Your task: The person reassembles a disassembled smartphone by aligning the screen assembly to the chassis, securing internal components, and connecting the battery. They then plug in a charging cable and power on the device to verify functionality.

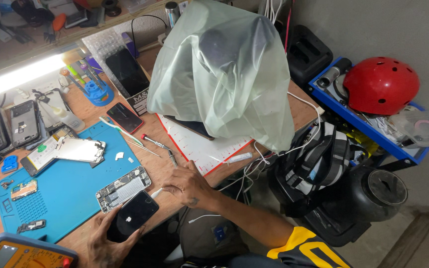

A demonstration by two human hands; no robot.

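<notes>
Left hand [106,244]: I grip the black phone [132,216] at the blue mat's [70,193] near edge.
Right hand [187,184]: loosely curled, empty, right of the phone, nearer the screwdriver [159,145].

Single head view, looks steeply down from above the near edge of the workbench [175,168], facing far and left, close over the hands

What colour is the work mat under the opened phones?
Blue work mat, clearest in the head view.
</notes>
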